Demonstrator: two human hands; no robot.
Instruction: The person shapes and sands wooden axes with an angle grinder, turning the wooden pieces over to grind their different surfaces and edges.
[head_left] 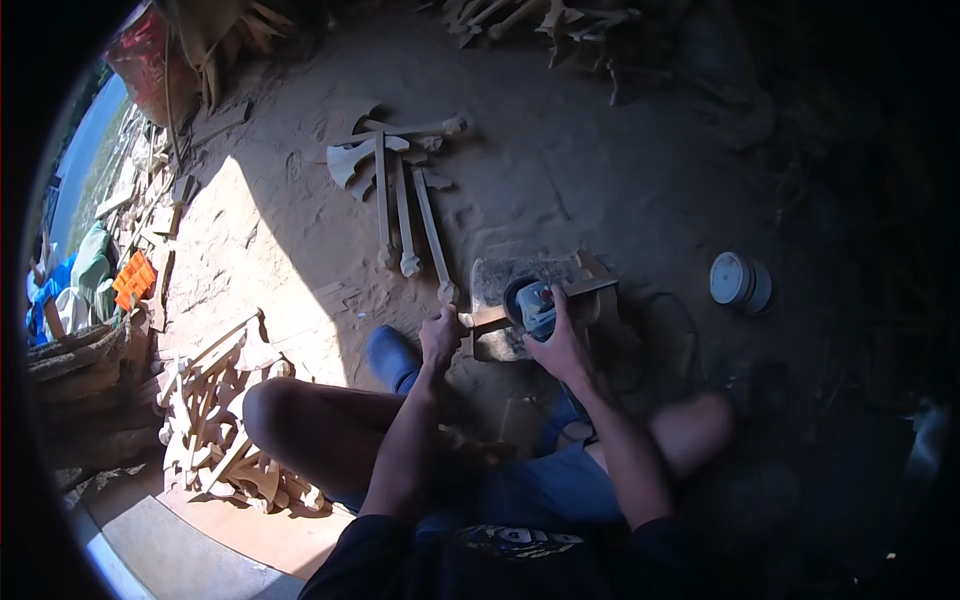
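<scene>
My left hand [441,338] is closed around the left end of a long tan wooden piece [489,317]. This piece lies across a pale, worn block [490,346] on the ground. My right hand [561,346] grips a grey-blue angle grinder [537,312] from above and the right side. The tool's round dark rim sits over the middle of the wooden piece and hides that part. Whether its disc is spinning I cannot tell. Just beyond my left hand, a knobbed stick [434,230] points toward me.
Several long pale pieces with knobbed ends lie ahead, near a fan-shaped piece [350,163]. A heap of similar pieces [230,420] sits by my left knee. To the right stands a white tub [738,281]. A blue shoe [390,356] rests beside my left hand.
</scene>
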